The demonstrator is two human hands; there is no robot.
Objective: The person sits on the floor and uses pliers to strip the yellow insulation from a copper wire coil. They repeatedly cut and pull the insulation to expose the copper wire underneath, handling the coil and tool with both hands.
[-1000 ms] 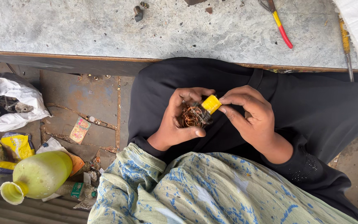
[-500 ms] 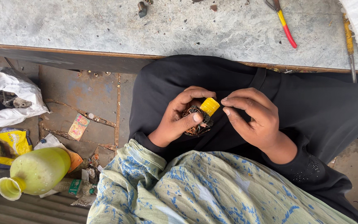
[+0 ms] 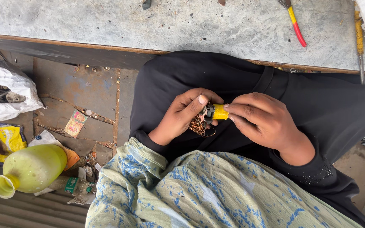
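Observation:
Over my black-clothed lap, my left hand (image 3: 183,115) cups a tangle of thin copper wire (image 3: 198,124) joined to a small dark part with a yellow plastic cap (image 3: 219,112). The thumb of that hand lies on top of the dark part. My right hand (image 3: 263,120) pinches the yellow cap between thumb and fingertips from the right. Both hands meet at the piece, close to my body. A pale green cloth with blue print (image 3: 199,190) covers my front below the hands.
A grey worktable (image 3: 106,21) runs along the top, with red-and-yellow-handled pliers (image 3: 294,23) and a yellow-handled tool (image 3: 359,38) on it. On the floor at left lie a white bag (image 3: 5,93), a yellow-green plastic bottle (image 3: 30,169) and scattered wrappers.
The yellow cap has turned from pointing up to lying sideways, with my right fingertips now on its end. The camera has shifted slightly; the hands stay in my lap.

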